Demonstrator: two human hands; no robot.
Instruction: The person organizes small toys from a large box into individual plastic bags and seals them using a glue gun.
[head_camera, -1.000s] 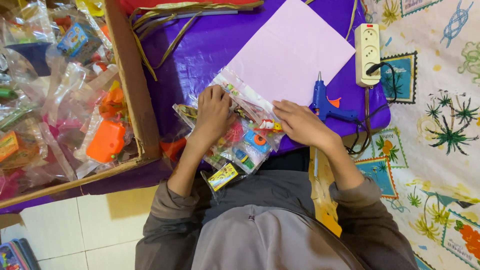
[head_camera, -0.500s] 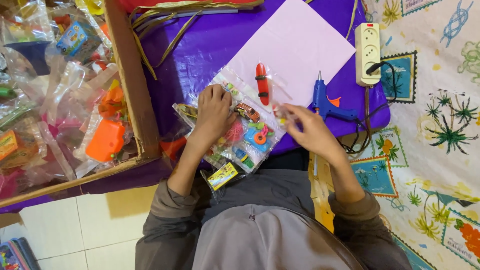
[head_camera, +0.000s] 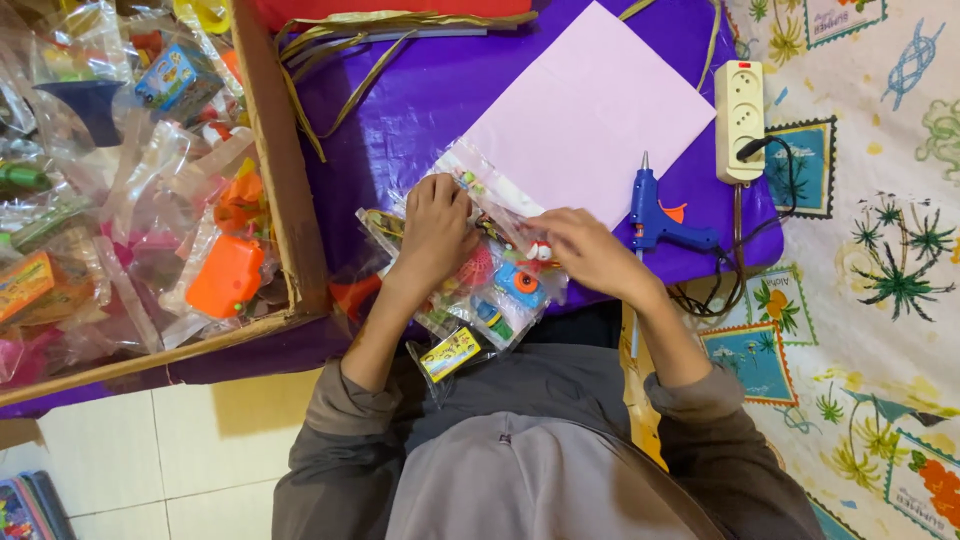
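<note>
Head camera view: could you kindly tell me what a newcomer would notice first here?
Both hands, left hand and right hand, rest on a pile of clear toy packets at the purple table's near edge. A blue glue gun lies just right of them, and a wooden box crammed with bagged toys fills the left.

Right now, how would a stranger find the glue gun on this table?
Start at the purple table cover and find the pale pink paper sheet. Just right of its lower corner lies the glue gun, beside the person's right hand. It is the only blue tool, with an orange trigger.
</note>
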